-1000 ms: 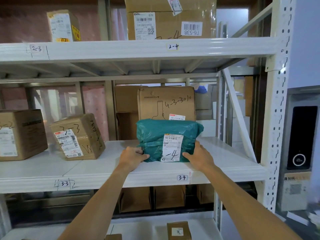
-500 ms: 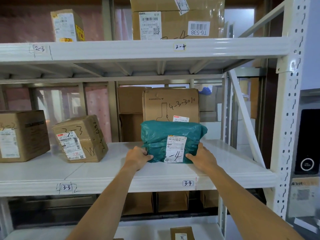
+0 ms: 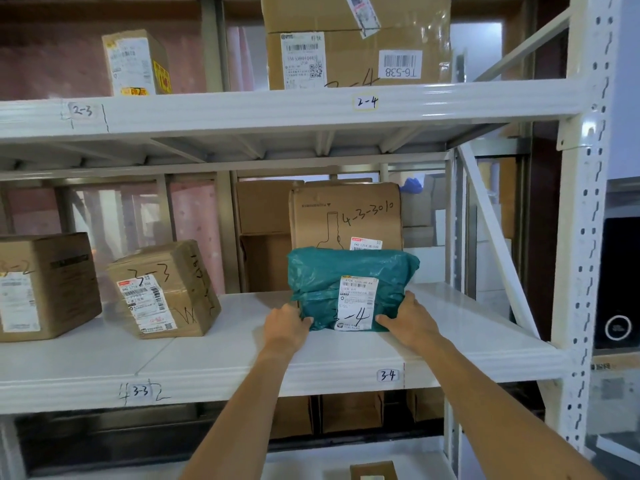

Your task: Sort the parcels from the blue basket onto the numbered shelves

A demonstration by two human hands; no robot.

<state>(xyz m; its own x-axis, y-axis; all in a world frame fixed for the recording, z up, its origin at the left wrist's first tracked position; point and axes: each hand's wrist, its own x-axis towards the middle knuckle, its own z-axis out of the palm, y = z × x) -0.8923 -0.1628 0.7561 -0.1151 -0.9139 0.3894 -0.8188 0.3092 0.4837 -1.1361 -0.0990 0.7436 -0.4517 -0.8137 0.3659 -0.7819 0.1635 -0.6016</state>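
**Green parcel on the 3-4 shelf, a hand at each lower corner**

The parcel [image 3: 349,271] stands on the white shelf [image 3: 242,344], above the tag [image 3: 388,375] marked 3-4. It is just in front of a tall box [image 3: 346,216], whose lower part it hides. The left hand [image 3: 285,329] grips the lower left corner, thumb on the front, the other fingers hidden round the side. The right hand [image 3: 410,322] grips the lower right corner likewise, its fingers curled along the side and partly out of sight. The label [image 3: 358,301] carries a handwritten number: the "-4" is plain, the first figure faint, the print too small to read.

The left box [image 3: 45,285] is cut off at the edge. The low box [image 3: 374,471] on the bottom level shows only its top. A 3-3 box [image 3: 166,289] sits tilted on the same shelf, well apart from the parcel.

The upper shelf [image 3: 277,105] bears a small box [image 3: 136,62] and a big box [image 3: 356,43] with its top cut off. The shelving is white metal, with a perforated post [image 3: 585,237] at the right. Beyond the post is a black panel [image 3: 620,282], partly cut off. More cartons stand dim behind the shelving.
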